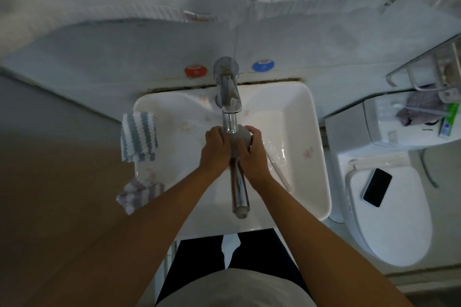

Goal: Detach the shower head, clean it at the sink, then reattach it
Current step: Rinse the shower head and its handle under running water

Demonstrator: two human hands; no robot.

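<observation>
Both bare forearms reach forward from the bottom of the view, over the white rectangular ceramic sink [306, 117], and meet under the chrome tap [228, 97]. Between the two hands lies the chrome shower head with a round grey face [239, 182]. Its round face is just below the spout of the tap, and its long shiny handle points back toward the person, over the near rim of the sink.

Left hand [215, 148] has its fingers curled around the left side of the head, where the head joins the handle. Right hand [253, 154] is curled around the right side; its thumb lies across the grey face and its fingers wrap the far edge. Both hands grip it closely and touch each other.

On the left rim of the sink hang a blue and white striped cloth [138, 136] and a purple and white striped cloth [139, 193]. To the right, a black phone [377, 187] lies on the closed white toilet lid [399, 219].
</observation>
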